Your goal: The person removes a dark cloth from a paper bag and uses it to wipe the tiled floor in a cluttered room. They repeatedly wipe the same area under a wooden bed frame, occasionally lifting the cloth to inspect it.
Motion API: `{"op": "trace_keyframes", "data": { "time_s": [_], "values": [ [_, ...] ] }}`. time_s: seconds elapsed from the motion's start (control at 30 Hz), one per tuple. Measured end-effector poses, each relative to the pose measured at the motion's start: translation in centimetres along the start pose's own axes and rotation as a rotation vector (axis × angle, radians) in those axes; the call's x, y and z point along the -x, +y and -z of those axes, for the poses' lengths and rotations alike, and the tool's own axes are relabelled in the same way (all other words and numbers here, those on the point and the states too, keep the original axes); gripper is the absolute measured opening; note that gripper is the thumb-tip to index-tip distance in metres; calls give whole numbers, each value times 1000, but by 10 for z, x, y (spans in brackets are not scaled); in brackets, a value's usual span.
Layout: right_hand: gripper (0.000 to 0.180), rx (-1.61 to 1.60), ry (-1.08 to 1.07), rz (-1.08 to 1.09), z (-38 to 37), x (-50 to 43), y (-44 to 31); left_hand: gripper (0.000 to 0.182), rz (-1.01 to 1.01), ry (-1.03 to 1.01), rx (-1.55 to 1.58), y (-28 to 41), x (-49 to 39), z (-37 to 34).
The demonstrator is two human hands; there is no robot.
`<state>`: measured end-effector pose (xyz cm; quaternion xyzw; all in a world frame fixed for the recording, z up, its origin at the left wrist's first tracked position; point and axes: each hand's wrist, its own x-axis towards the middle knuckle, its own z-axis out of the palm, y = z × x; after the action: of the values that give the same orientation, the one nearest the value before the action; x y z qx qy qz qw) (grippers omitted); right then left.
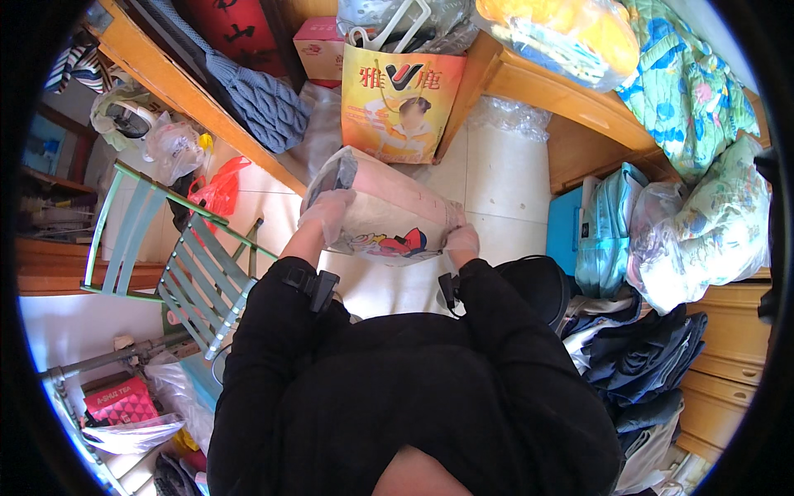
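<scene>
Before me, above the pale tiled floor [502, 180], is a cream and pink fabric bag [397, 208] with a cartoon print. It lies sideways, and grey material shows at its left end. My left hand [325, 214], in a thin clear glove, grips that end. The other end is held by my right hand [462, 237], gloved the same way. Some fingers of both hands are hidden by the bag. Just beyond it stands a yellow paper shopping bag [397, 133] with white plastic hangers [397, 28] on top.
On the left are a green folding chair [205, 266], a red plastic bag [220, 186] and a wooden door edge [205, 111] with grey knitwear [260, 105]. To the right stand a turquoise bag [611, 229], plastic-wrapped bedding [713, 217] and piled dark clothes [639, 353].
</scene>
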<state>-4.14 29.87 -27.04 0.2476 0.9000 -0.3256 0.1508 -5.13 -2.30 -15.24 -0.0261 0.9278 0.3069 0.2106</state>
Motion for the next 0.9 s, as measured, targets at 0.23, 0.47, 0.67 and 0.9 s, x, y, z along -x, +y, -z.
{"op": "trace_keyframes", "data": {
  "time_s": [0.23, 0.47, 0.67, 0.9],
  "values": [
    [35, -271, -146, 819, -37, 72, -114, 34, -146, 37, 44, -33, -20, -16],
    [34, -153, -112, 956, -40, 64, -91, 41, 152, -1, 549, -49, -36, -29],
    [29, 181, 75, 341, -32, -1, 20, 55, 316, -14, 645, -56, -38, -34],
    [27, 44, 199, 56, -14, -28, 42, 54, 193, -15, 449, -69, -41, -32]
  ]
}}
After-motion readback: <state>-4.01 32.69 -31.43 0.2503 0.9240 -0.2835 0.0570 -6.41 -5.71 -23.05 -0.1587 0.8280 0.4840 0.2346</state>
